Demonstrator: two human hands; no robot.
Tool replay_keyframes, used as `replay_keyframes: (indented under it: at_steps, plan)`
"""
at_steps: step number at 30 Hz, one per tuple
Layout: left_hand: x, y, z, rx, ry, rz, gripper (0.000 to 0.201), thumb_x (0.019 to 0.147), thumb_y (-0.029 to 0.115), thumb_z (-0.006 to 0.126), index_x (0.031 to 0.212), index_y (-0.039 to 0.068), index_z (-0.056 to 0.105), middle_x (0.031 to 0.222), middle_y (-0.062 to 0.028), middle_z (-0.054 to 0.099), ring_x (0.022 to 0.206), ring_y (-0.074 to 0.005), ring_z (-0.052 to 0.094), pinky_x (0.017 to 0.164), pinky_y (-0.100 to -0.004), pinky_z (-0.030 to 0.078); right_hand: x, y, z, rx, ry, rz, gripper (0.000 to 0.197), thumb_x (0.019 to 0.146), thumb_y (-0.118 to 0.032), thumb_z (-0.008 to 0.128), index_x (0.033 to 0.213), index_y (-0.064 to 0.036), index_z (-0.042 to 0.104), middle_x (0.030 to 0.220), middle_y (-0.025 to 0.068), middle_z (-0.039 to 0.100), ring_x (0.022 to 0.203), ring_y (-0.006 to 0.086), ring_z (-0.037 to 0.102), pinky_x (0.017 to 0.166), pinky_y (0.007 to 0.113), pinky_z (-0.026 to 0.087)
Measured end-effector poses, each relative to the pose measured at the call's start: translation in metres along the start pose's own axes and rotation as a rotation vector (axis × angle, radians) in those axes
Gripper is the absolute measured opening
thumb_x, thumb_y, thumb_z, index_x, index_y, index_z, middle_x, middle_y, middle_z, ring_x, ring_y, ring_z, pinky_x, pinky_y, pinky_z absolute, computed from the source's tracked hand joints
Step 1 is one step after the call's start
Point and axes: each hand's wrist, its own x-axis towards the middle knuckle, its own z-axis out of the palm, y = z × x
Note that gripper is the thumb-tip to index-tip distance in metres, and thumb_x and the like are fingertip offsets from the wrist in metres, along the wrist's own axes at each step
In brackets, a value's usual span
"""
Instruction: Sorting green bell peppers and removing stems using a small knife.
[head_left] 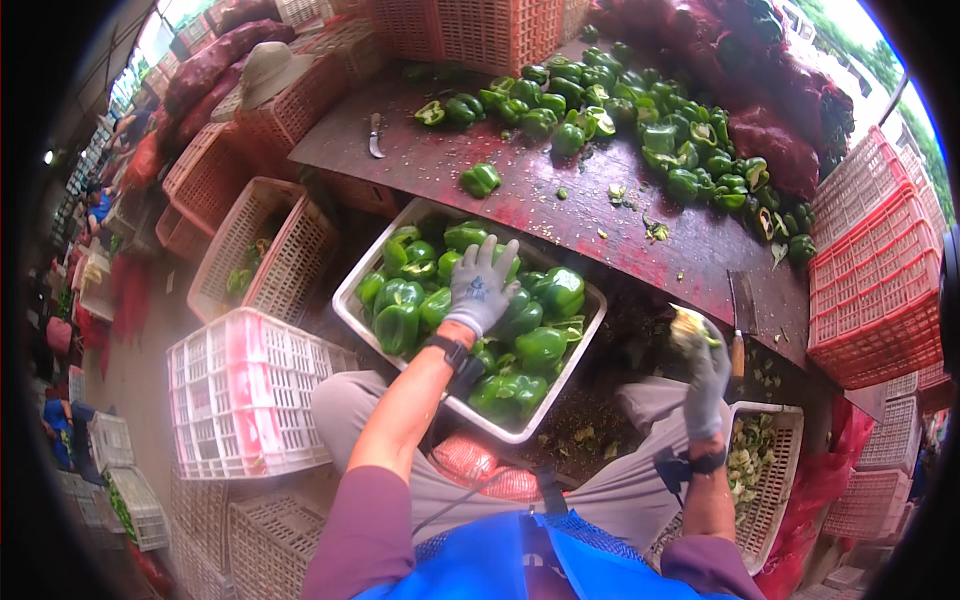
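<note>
My left hand, in a grey glove, lies with fingers spread on the green bell peppers in a white crate before my knees. It rests on top of them rather than gripping one. To the right, over my knee and by the table edge, my gloved right hand is closed round a pale yellow-green pepper core. Motion blurs that hand somewhat. Just beside it, a knife with a wooden handle lies at the table's edge, its dark blade on the tabletop.
The dark table bears a heap of bell peppers, a single pepper and a small curved knife. Pepper cores fill a crate by my right forearm. White crates stand left, red crates right.
</note>
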Motion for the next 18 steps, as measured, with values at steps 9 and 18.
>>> replay_keyframes:
  at_steps: [9, 18]
  plan:
    - [0.048, -0.038, 0.103, 0.162, -0.229, -0.087, 0.077, 0.098, 0.059, 0.056, 0.159, 0.015, 0.043, 0.166, -0.0160, 0.036, 0.152, -0.0453, 0.030, 0.124, -0.0597, 0.022, -0.048, 0.066, -0.254, -0.909, 0.470, 0.106, 0.040, 0.108, -0.019, 0.056, 0.143, 0.0017, 0.058, 0.132, 0.0171, 0.068, 0.119, 0.0281, 0.065, 0.103, 0.037, 0.049]
    - [0.059, -0.034, 0.099, 0.209, -0.299, -0.090, 0.075, 0.098, 0.062, 0.054, 0.155, 0.012, 0.049, 0.163, -0.0181, 0.039, 0.149, -0.0459, 0.033, 0.122, -0.0594, 0.024, -0.070, 0.098, -0.362, -1.795, -0.006, 0.720, 0.050, 0.099, -0.020, 0.058, 0.146, -0.0013, 0.054, 0.150, 0.0278, 0.053, 0.138, 0.0431, 0.051, 0.114, 0.049, 0.043]
